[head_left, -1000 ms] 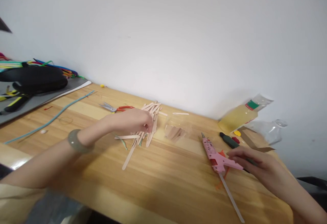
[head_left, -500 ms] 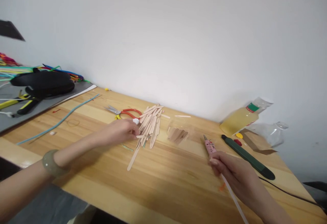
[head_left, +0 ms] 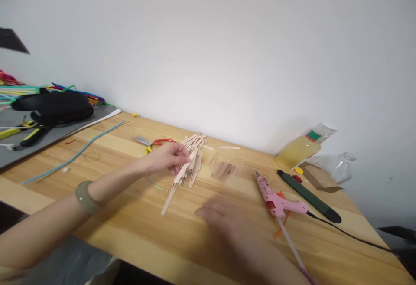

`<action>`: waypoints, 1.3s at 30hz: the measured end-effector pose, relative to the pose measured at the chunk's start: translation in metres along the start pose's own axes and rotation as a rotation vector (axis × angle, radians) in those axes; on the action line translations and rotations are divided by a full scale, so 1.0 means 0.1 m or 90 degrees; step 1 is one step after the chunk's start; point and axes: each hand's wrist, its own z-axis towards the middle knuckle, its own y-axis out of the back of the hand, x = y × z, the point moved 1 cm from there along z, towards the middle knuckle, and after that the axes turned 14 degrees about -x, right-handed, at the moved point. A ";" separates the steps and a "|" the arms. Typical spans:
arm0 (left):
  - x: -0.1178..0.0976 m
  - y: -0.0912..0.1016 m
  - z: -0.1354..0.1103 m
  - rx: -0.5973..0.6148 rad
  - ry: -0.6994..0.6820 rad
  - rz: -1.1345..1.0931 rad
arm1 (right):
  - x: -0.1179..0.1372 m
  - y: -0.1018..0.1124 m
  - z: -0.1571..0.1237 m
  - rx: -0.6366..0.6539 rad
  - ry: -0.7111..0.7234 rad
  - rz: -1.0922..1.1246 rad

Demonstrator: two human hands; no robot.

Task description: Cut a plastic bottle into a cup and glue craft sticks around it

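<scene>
Wooden sticks point(head_left: 194, 155), flat, pale: left hand point(head_left: 166, 158) pinches one; right hand point(head_left: 229, 223) blurred, grip unclear.

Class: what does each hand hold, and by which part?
The left hand pinches one wooden stick near its middle, at the stick pile. The right hand, blurred above the table, seems to hold nothing.

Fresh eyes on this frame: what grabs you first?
The heap of wooden craft sticks at the middle of the table, with the left hand at its near edge, fingertips on the sticks. Next, the pink glue gun lying to the right, and the blurred right hand low in front. Far left, a bright bundle of pipe cleaners.
</scene>
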 end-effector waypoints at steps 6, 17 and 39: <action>0.07 -0.02 -0.04 0.018 -0.034 -0.066 | 0.20 -0.43 0.19 -0.077 0.062 -0.103; 0.06 -0.65 -0.19 0.021 -0.358 0.154 | -0.15 0.37 0.16 -0.263 -0.279 -0.011; -0.05 -0.80 0.28 0.023 -0.421 0.241 | -0.72 0.41 -0.06 -0.306 -0.110 -0.291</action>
